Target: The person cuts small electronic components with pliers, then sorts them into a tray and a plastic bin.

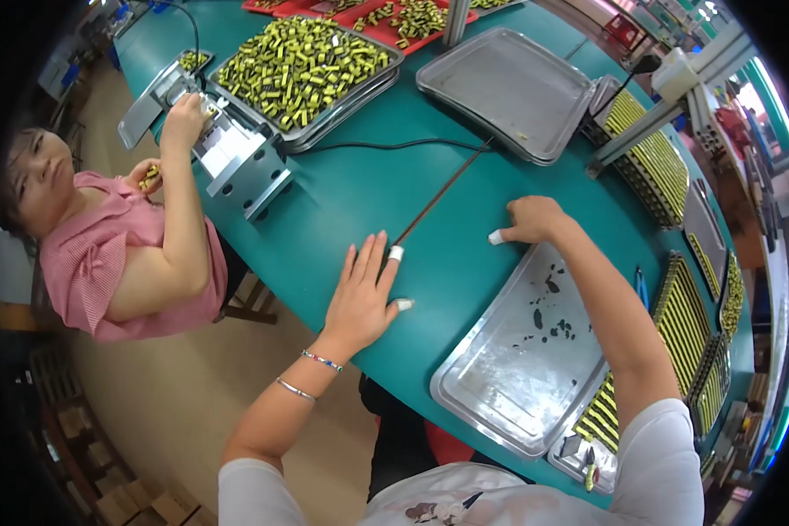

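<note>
My left hand [359, 294] lies flat on the green tabletop [351, 193], fingers stretched and holding nothing. White coverings sit on its thumb and index fingertips. A narrow brown line, seemingly a seam in the table surface, runs away from its fingertips. My right hand [532, 220] is over the table just beyond a shiny metal tray [500, 368]. Its thumb, white-tipped, stands apart from the bent fingers, and nothing shows between them; the other fingers are partly hidden. Dark flakes or stains mark that tray's bottom, under my right forearm.
At left a co-worker [140, 254] handles small yellow-and-black parts at a metal fixture [237, 153]. Heaped parts fill a tray [394, 66]. Stacked grey trays [508, 88] stand at the far middle. Rows of parts [653, 153] line the right; pliers [590, 469] lie near me. A black cable [377, 144] crosses the table.
</note>
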